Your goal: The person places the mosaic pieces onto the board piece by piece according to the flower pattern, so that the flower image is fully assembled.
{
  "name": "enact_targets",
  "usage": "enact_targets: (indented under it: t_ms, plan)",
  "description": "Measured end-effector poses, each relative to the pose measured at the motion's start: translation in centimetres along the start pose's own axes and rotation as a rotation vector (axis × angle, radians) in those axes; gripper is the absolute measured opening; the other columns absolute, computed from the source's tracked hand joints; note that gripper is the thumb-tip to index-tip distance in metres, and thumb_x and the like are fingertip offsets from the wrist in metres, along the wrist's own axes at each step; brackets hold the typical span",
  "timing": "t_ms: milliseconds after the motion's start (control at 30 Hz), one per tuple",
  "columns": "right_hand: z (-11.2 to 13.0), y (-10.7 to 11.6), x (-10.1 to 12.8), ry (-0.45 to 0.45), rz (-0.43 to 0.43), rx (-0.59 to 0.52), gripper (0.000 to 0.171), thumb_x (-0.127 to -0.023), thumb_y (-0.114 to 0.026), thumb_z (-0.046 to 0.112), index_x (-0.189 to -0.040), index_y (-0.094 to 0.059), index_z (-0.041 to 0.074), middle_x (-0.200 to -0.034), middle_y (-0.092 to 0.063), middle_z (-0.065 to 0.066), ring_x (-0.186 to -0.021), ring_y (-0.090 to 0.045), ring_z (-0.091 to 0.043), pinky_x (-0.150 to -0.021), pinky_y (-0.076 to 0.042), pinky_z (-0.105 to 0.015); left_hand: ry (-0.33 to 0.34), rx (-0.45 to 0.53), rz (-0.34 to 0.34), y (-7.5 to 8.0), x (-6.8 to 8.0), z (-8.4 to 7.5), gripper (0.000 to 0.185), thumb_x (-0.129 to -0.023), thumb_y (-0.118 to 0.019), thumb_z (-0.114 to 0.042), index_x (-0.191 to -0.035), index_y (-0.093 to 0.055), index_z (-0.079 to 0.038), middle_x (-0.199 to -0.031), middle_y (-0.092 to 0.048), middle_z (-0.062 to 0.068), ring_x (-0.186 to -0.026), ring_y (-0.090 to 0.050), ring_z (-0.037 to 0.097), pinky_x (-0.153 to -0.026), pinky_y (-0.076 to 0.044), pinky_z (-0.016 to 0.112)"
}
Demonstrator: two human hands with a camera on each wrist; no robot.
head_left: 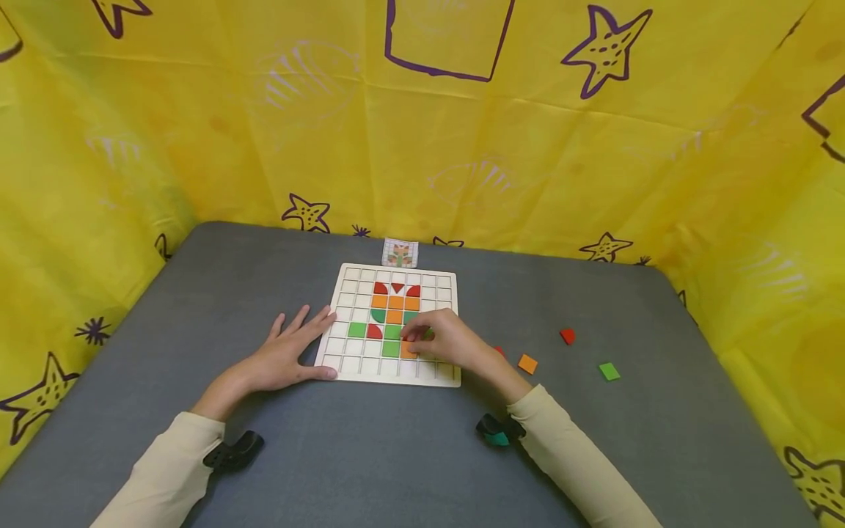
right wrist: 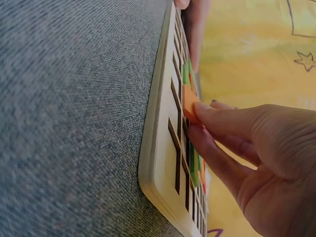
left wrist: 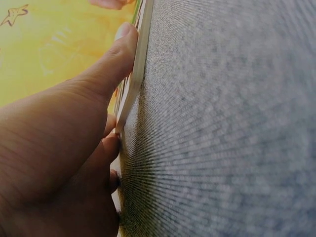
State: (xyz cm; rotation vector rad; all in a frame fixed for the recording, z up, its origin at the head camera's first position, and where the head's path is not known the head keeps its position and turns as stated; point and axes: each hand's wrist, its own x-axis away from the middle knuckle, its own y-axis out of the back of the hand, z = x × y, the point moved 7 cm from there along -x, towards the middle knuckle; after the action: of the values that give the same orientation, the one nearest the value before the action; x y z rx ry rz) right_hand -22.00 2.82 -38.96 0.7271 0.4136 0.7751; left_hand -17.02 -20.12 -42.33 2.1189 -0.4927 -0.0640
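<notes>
Your left hand: flat against grid board edge | your right hand: fingertips on orange tile | loose green tile well right.

Grey fabric-covered table, corners rounded, woven texture plain in both wrist views. Yellow cloth backdrop hung on three sides, creased and folded (fold lines run across it). Print on it: purple stars, purple outlined squares, faint white shells. Light even, shadows soft.

Left hand lies flat; right hand pinches with curled fingers.
</notes>
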Motion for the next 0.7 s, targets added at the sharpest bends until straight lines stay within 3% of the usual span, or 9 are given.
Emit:
enact_targets:
  t_ms: [700]
  plan:
    - [-0.21,-0.23,0.16,-0.013,-0.007,0.036,0.018,-0.085,-0.075,0.003,-0.103,-0.073,0.003,-0.086,-0.069,0.0,-0.077,-0.06,-0.008,-0.073,-0.052,-0.024,-0.003,-0.005,-0.004,0.05,0.06,0.0,0.102,-0.079,-0.073,-0.057,-0.155,-0.026,-0.009,-0.162,-0.016,0.016,-0.147,0.0,0.047,-0.111,0.009,0.066]
